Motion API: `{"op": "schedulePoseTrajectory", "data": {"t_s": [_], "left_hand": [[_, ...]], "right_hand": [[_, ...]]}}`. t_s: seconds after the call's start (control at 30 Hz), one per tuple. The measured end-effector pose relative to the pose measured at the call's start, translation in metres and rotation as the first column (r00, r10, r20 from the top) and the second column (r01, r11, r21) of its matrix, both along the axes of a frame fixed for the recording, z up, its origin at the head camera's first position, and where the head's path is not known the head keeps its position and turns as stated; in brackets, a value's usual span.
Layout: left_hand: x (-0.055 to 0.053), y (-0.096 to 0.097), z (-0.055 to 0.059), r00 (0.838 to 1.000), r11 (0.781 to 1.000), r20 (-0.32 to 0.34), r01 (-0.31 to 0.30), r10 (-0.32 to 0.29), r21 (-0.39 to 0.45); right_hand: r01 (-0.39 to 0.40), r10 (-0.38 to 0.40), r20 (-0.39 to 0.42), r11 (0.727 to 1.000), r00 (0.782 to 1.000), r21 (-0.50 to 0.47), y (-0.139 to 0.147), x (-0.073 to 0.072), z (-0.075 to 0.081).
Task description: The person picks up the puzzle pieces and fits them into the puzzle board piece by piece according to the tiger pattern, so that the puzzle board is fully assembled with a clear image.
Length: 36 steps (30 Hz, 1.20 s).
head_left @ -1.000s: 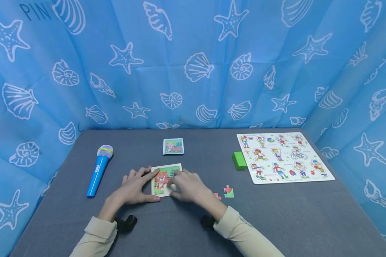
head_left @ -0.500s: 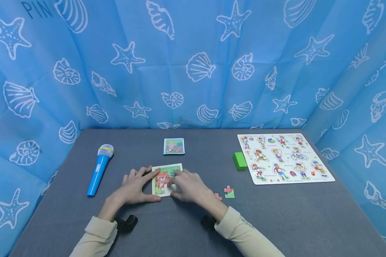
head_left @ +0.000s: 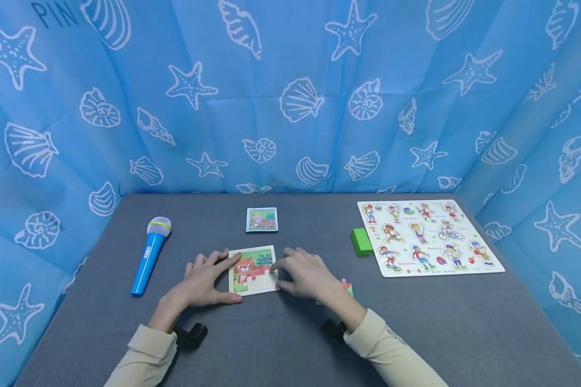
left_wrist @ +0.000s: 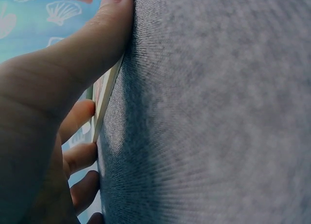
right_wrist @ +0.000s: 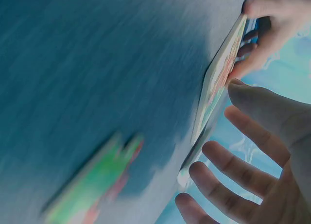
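A small jigsaw board [head_left: 261, 285] with a picture of an orange tiger lies in front of me, its lower right part bare and pale. My left hand [head_left: 198, 285] rests at its left side, index finger on the upper left of the picture and thumb at the near left corner. My right hand [head_left: 305, 271] is at the right edge, fingertips right at the rim, with nothing held. In the right wrist view its fingers are spread apart beside the board [right_wrist: 214, 85]. Loose jigsaw pieces [head_left: 348, 286] lie partly hidden under the right forearm; a green one [right_wrist: 92, 180] shows blurred.
Behind the board lies a small picture card [head_left: 262, 220]. A blue toy microphone [head_left: 150, 258] lies at the left. On the right, a green block [head_left: 361, 242] stands against a large white puzzle board [head_left: 428, 239]. A blue shell-patterned curtain [head_left: 290, 134] hangs behind the table.
My right hand has drawn back to the right from over the board, uncovering more of the tiger's body. Its forearm now covers part of the loose pieces. The left hand stays in place.
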<state>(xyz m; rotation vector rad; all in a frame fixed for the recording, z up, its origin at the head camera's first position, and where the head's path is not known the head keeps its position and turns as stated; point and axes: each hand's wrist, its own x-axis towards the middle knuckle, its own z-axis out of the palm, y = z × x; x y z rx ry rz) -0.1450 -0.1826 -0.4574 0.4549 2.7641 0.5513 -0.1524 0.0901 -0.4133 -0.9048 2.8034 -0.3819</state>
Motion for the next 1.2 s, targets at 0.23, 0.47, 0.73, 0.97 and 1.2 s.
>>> {"op": "schedulePoseTrajectory", "data": {"t_s": [0.23, 0.47, 0.73, 0.97, 1.2], "left_hand": [[-0.001, 0.0, 0.001, 1.0, 1.0, 0.008, 0.003, -0.003, -0.003], [0.0, -0.001, 0.002, 1.0, 1.0, 0.007, 0.004, -0.004, -0.01], [0.0, -0.001, 0.002, 1.0, 1.0, 0.006, 0.006, -0.006, -0.005], [0.0, 0.0, 0.001, 1.0, 1.0, 0.009, 0.003, -0.003, -0.007], [0.0, 0.0, 0.001, 1.0, 1.0, 0.009, 0.006, -0.006, -0.004]], "right_hand": [[0.051, -0.051, -0.015, 0.999, 0.999, 0.01, 0.033, -0.001, 0.002], [0.048, -0.049, 0.033, 0.999, 0.998, 0.019, 0.055, 0.008, 0.009], [-0.01, 0.009, 0.028, 0.999, 1.0, 0.038, 0.062, 0.021, 0.005], [-0.008, 0.008, -0.012, 1.0, 1.0, 0.03, 0.066, 0.023, 0.0], [0.015, -0.014, -0.034, 1.0, 0.999, 0.027, 0.067, 0.027, 0.002]]}}
